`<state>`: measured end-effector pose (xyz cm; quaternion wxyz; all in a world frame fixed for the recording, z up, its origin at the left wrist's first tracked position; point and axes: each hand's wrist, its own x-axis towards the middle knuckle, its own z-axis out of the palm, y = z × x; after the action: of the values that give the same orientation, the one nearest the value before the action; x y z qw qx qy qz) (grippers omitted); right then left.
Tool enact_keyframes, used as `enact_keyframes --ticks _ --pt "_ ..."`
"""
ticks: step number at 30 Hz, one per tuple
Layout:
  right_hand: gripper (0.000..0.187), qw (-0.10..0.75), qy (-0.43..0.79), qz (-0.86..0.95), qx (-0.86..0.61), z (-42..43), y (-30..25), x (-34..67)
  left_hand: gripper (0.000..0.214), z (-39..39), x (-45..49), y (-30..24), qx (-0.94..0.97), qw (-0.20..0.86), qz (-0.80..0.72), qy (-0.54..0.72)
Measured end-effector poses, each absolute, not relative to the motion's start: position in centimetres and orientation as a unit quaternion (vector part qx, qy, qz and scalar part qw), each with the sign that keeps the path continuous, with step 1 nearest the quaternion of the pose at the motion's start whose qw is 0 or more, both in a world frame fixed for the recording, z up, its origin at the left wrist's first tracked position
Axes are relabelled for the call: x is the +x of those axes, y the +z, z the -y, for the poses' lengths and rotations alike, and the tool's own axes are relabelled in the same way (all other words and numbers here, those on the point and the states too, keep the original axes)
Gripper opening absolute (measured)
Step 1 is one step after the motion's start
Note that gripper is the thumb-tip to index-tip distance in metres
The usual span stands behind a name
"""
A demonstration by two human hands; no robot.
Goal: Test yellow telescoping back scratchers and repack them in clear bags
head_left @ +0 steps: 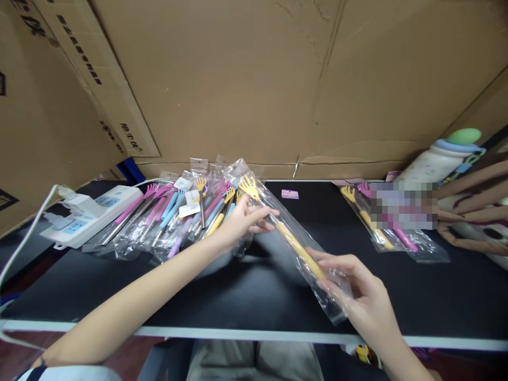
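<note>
A yellow back scratcher in a clear plastic bag [293, 241] stretches between both hands above the black table [254, 296]. My left hand [242, 222] pinches the bag near the claw end. My right hand [357, 293] grips the handle end of the same bag, fingers curled around the plastic. Behind my left hand lies a pile of bagged scratchers [178, 214] in pink, blue, purple and yellow.
A white power strip [89, 214] with its cable sits far left. Two more bagged scratchers [381, 233] lie at the right, near another person's fingers [472, 211] and a white bottle [440, 159]. A small pink tag [289, 194] lies by the cardboard wall [254, 79].
</note>
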<state>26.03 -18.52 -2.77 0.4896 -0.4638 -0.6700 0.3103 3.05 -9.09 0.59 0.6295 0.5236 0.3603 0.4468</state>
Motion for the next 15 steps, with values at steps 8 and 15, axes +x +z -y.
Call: enact_keyframes --ticks 8,15 --pt "0.026 0.368 0.336 0.759 -0.418 17.9 -1.8 27.6 0.029 7.9 2.9 0.9 0.482 0.629 -0.374 0.482" --pt "0.036 0.409 0.458 0.667 -0.421 17.8 -1.4 27.5 0.038 7.9 2.9 0.7 0.495 0.602 -0.381 0.497"
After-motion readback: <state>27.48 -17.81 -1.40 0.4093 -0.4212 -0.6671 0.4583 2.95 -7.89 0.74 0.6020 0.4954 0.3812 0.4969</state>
